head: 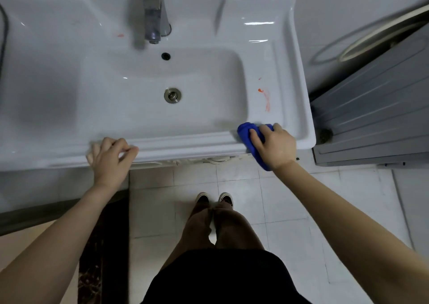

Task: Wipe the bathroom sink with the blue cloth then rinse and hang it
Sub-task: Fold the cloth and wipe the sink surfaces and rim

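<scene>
Sink (58, 36): basin in its middle, drain (172, 95) on the basin floor, overflow hole (165, 56) behind the drain, tap (153, 11) at the back rim above it. Stain (267, 100) on the ledge right of the basin. Cloth (246, 133) on the front right corner, under the right hand (275, 144). Left hand (111, 157) on the front rim, left of the basin. Cabinet (376, 108) right of the sink.

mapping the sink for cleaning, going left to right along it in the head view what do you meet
left hand on the front rim → drain → blue cloth → right hand gripping it, with the orange smear above on the right ledge
</scene>
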### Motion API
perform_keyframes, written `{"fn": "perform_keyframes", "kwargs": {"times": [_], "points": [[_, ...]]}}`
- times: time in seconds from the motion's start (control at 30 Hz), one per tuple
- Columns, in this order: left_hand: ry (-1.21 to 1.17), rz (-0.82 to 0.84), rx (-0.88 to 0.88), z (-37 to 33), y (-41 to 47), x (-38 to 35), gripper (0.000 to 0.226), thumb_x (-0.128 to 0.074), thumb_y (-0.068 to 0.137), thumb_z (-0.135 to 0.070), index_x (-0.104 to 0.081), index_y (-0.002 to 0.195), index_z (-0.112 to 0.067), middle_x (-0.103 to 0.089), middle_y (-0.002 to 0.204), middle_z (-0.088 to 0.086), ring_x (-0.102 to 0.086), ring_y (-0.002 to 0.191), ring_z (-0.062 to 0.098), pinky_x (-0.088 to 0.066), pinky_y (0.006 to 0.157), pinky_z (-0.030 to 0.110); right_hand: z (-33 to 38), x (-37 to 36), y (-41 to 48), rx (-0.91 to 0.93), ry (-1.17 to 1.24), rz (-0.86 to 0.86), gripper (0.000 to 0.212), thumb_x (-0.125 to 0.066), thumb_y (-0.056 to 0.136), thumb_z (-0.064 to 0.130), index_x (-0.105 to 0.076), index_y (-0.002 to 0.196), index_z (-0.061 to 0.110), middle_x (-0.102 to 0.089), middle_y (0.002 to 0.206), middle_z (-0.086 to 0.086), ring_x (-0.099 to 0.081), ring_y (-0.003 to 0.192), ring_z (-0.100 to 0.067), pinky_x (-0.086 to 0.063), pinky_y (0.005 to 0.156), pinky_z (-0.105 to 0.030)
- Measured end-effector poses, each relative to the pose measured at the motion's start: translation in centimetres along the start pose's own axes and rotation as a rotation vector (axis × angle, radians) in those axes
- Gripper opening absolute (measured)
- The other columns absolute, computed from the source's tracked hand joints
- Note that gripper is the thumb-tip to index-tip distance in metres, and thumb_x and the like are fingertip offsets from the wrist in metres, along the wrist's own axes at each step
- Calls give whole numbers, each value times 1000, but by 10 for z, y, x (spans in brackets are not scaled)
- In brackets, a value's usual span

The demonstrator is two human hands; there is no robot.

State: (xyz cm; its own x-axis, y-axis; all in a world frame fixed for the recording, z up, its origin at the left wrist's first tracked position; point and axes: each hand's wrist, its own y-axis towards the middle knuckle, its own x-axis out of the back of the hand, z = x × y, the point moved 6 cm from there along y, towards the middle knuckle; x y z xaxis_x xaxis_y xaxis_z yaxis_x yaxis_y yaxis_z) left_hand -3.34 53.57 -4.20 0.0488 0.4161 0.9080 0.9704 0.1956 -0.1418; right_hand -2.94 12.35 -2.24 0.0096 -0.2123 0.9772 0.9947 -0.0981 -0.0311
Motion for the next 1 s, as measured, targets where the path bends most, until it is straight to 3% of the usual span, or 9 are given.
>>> {"fn": "perform_keyframes", "kwargs": {"times": [0.13,0.3,0.47,0.57,0.73,0.8,0.87,1.0], "points": [[5,-21,-6,-1,-1,0,40,-40,75,-56,-58,73,-20,-52,97,4,-40,102,31,-25,88,38,-82,20,2,-196,-84,10,50,-33,97,50,-64,92,12,-48,77,-7,-48,61,-28,-33,53,-28],[-38,-19,-21,2,-1,0,35,-42,76,-54,-57,72,-23,-51,94,1,-41,102,30,-19,86,33,-85,18,0,-249,-59,-10,44,-37,99,48,-65,98,13,-48,81,-7,-46,65,-26,-32,57,-28],[32,4,9,-19,2,6,29,-40,83,-44,-58,77,-21,-52,89,2,-44,101,34,-31,90,43,-86,19,0,-258,-30,0,43,-39,99,48,-65,102,14,-54,84,-10,-49,65,-25,-34,56,-27],[-55,-52,-105,-69,-2,3,38,-39,85,-43,-64,93,-16,-61,99,8,-49,100,34,-37,87,41,-86,20,0,-249,-15,-1,43,-39,98,49,-66,99,14,-56,83,-9,-51,64,-24,-35,55,-26],[-174,53,-347,-188,-29,-48,41,-42,87,-42,-66,102,-12,-63,100,6,-56,97,30,-45,85,40,-85,21,2,-197,1,8,39,-44,98,46,-66,95,14,-53,80,-7,-48,60,-24,-29,50,-24],[-173,78,-414,-230,-44,-76,41,-44,86,-43,-66,102,-13,-65,100,4,-58,96,29,-45,84,38,-87,22,2,-169,11,11,38,-45,97,46,-64,91,14,-51,78,-5,-50,59,-26,-33,49,-26],[-147,83,-428,-263,-57,-103,41,-45,85,-46,-66,102,-16,-65,100,0,-57,96,25,-40,87,36,-86,24,0,-145,27,-6,38,-45,97,47,-61,84,15,-50,75,-5,-53,59,-28,-40,49,-29],[-103,64,-288,-291,-74,-141,34,-46,84,-52,-60,82,-21,-59,88,-5,-50,90,20,-28,78,30,-92,27,3,9,63,-10,34,-54,93,44,-61,78,14,-52,71,-7,-50,58,-27,-31,49,-26]]}}
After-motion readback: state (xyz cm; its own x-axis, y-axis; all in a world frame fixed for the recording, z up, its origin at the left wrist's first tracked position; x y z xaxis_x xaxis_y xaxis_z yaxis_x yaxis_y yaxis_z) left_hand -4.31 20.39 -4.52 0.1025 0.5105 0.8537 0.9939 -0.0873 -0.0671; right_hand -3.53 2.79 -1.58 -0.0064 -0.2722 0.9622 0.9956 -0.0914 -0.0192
